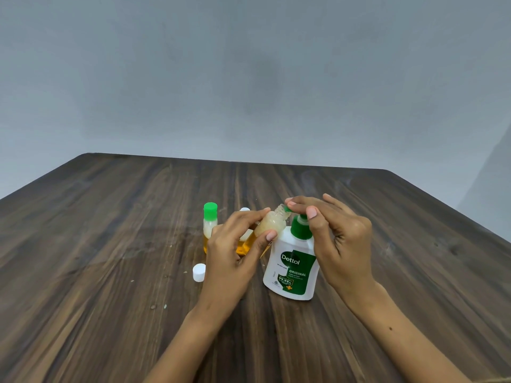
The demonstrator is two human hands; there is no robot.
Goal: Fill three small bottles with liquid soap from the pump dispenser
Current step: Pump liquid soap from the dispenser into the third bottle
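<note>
My left hand grips a small clear bottle, tilted with its open neck up against the green nozzle of the pump dispenser. The bottle holds amber soap with foam near the top. My right hand rests on the green pump head, fingers over the nozzle. The white dispenser stands upright on the table. A second small bottle with a green cap stands to the left, holding amber soap. Behind my left hand a third bottle with amber liquid is mostly hidden.
A loose white cap lies on the dark wooden table near my left wrist. Another white cap peeks out behind my left fingers. A grey wall stands beyond the table's far edge.
</note>
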